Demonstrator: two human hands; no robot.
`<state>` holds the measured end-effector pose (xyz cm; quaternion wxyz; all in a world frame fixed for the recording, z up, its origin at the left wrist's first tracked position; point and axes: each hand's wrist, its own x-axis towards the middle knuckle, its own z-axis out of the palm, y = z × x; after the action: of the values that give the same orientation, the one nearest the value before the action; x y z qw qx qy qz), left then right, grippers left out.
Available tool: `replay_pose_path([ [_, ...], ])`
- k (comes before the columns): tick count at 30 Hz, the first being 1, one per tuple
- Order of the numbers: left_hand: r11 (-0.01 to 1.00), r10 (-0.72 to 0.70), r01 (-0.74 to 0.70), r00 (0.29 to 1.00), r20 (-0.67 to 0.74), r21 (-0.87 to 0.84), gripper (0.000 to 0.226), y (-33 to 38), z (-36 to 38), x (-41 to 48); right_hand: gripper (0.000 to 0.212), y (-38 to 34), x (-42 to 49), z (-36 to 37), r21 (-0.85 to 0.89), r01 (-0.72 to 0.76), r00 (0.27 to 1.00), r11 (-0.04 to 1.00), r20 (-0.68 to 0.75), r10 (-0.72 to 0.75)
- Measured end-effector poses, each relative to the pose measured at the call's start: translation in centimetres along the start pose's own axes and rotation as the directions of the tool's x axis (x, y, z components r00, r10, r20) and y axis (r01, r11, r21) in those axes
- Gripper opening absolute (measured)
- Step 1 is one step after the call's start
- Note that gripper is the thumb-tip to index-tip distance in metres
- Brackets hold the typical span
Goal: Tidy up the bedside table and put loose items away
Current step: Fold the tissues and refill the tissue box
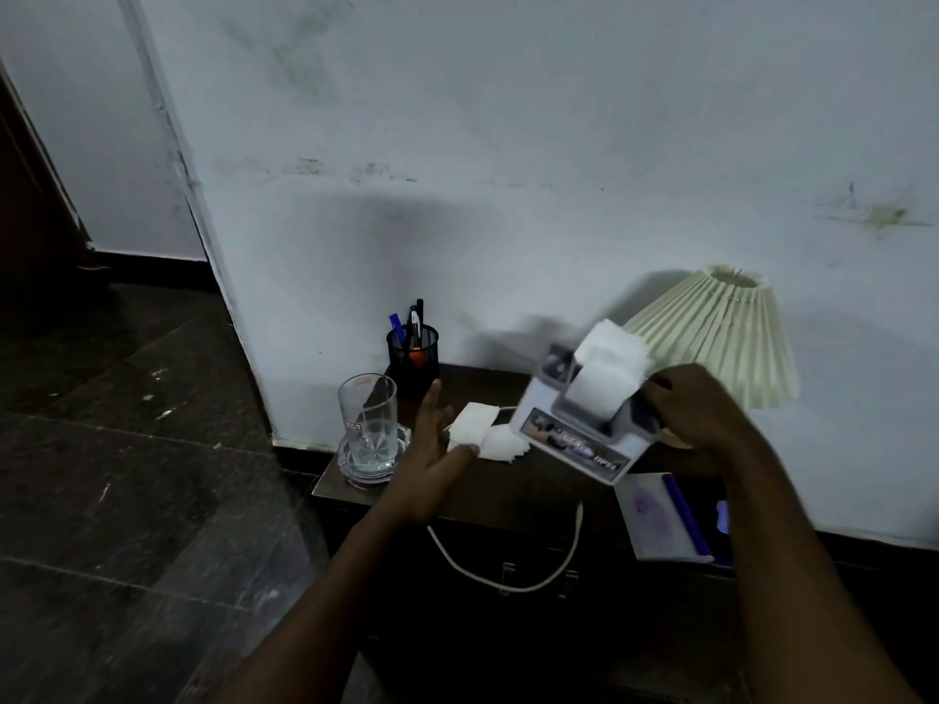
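My right hand (696, 414) grips a white tissue box (574, 439) by its right end and holds it tilted above the dark bedside table (528, 487). White tissues (607, 370) stick up out of the box. Loose tissues (482, 431) lie on the table just left of the box. My left hand (432, 449) hovers flat with fingers spread beside those loose tissues, its thumb touching their edge. It holds nothing.
A tall glass (367, 424) stands in a glass ashtray at the table's left corner. A black mesh pen holder (412, 350) stands behind it. A pleated lamp shade (716, 335) is at the right. A notebook with a blue pen (660, 515) lies front right. A white cord (508, 571) hangs over the drawer front.
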<state>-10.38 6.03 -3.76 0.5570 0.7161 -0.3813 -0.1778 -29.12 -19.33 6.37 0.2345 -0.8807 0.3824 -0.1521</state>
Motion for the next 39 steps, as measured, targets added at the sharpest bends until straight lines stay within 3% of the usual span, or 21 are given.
replay_pose_path([
  [3, 0.931, 0.058, 0.029, 0.972, -0.228, 0.363, 0.049, -0.4, -0.2, 2.3, 0.039, 1.1, -0.8, -3.3, -0.002, 0.066, 0.996, 0.998, -0.061, -0.066],
  [5, 0.837, 0.097, 0.013, 0.98, -0.173, 0.547, 0.036, -0.7, 0.4, 3.9, 0.04, 1.7, -1.4, -4.8, 0.004, 0.071, 0.996, 0.997, -0.049, -0.071],
  [8, 0.685, 0.063, -0.021, 0.998, -0.03, 0.728, 0.043, -0.6, 2.5, 5.1, 0.039, 2.4, -1.8, -5.7, -0.014, 0.045, 0.998, 0.999, 0.049, -0.044],
  [10, 0.586, 0.016, -0.005, 1.0, -0.006, 0.81, 0.054, -0.7, 4.2, 5.4, 0.037, 2.8, -1.9, -5.8, -0.026, 0.039, 0.995, 0.999, 0.096, -0.036],
  [13, 0.523, -0.1, 0.045, 0.995, 0.009, 0.851, 0.064, -1.2, 5.0, 6.2, 0.041, 3.3, -1.8, -5.8, -0.034, 0.046, 0.991, 0.998, 0.131, -0.041],
  [20, 0.535, -0.185, 0.045, 0.981, 0.065, 0.843, 0.059, -1.6, 3.3, 8.5, 0.044, 3.9, -1.1, -5.0, 0.039, 0.07, 0.982, 0.997, 0.171, -0.076],
  [25, 0.445, -0.083, -0.027, 0.994, 0.071, 0.895, 0.024, -1.0, 3.5, 8.6, 0.049, 3.1, -0.7, -3.3, 0.068, 0.09, 0.977, 0.994, 0.188, -0.101],
  [27, 0.473, -0.016, -0.009, 1.0, 0.019, 0.881, 0.016, -0.4, 3.1, 8.2, 0.053, 2.7, -0.6, -2.6, 0.081, 0.088, 0.975, 0.993, 0.195, -0.102],
  [30, 0.677, 0.115, 0.093, 0.967, -0.229, 0.73, 0.008, 0.8, 1.8, 7.9, 0.044, 1.7, -0.9, -1.2, 0.138, 0.081, 0.966, 0.987, 0.234, -0.112],
  [32, 0.834, 0.116, 0.118, 0.917, -0.38, 0.539, 0.01, 2.7, 0.6, 7.4, 0.034, 0.9, -1.1, 0.0, 0.223, 0.055, 0.962, 0.973, 0.25, -0.112],
  [33, 0.901, 0.08, 0.12, 0.899, -0.43, 0.417, 0.013, 3.7, 0.1, 7.3, 0.032, 0.5, -1.0, 0.7, 0.241, 0.052, 0.962, 0.969, 0.25, -0.113],
  [35, 0.985, -0.124, 0.165, 0.866, -0.485, 0.044, 0.02, 5.6, -0.6, 7.0, 0.032, -0.4, -0.8, 2.1, 0.221, 0.082, 0.958, 0.972, 0.251, -0.137],
  [36, 0.962, -0.267, 0.206, 0.836, -0.479, -0.178, 0.022, 6.4, -0.9, 7.0, 0.033, -0.8, -0.7, 2.8, 0.202, 0.1, 0.955, 0.974, 0.257, -0.151],
  [39, 0.695, -0.624, 0.323, 0.714, -0.317, -0.642, 0.022, 7.5, -2.4, 7.2, 0.039, -1.8, -0.7, 4.6, 0.175, 0.129, 0.947, 0.976, 0.271, -0.174],
])
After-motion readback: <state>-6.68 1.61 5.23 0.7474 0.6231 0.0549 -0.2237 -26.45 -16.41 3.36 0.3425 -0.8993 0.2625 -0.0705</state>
